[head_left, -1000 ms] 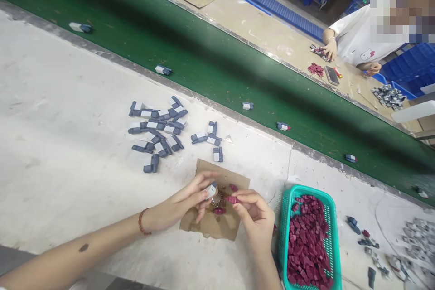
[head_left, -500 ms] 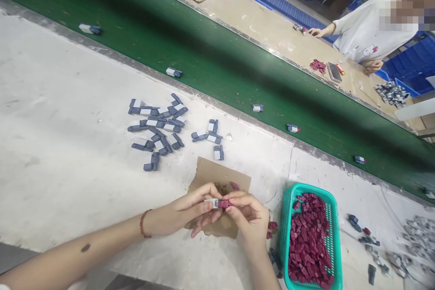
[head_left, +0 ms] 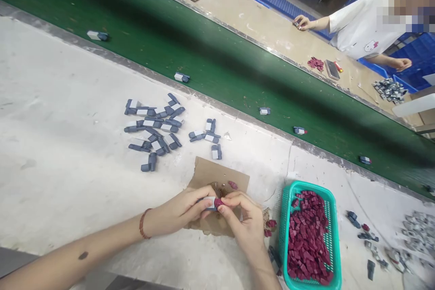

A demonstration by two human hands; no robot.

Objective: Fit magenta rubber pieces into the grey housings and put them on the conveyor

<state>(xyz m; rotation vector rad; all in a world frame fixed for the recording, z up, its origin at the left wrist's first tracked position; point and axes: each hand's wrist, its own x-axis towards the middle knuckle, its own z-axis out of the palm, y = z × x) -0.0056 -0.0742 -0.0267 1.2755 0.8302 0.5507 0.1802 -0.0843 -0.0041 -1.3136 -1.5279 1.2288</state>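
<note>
Above a brown cardboard piece (head_left: 222, 171), both hands meet around one small assembly. My left hand (head_left: 190, 208) grips its grey and dark blue body (head_left: 210, 203) between thumb and fingers. My right hand (head_left: 243, 217) pinches the dark red part (head_left: 218, 202) at the body's right end; the two parts touch. Another dark red part (head_left: 233, 185) lies on the cardboard behind the hands. To the right stands a green basket (head_left: 338, 244) full of dark red parts (head_left: 307, 235). Several grey and blue pieces (head_left: 152, 122) lie in a group on the white table (head_left: 68, 145).
A green conveyor belt (head_left: 217, 72) crosses behind the table, carrying several small assemblies. Across it, a person in a white shirt (head_left: 360, 27) reaches over another table (head_left: 238, 9). Loose grey parts (head_left: 419, 235) lie at the far right.
The dark red part now sits closer against the body, whose dark blue side shows. Assemblies on the belt have shifted right. The other person's hands have moved apart, one now over a small piece.
</note>
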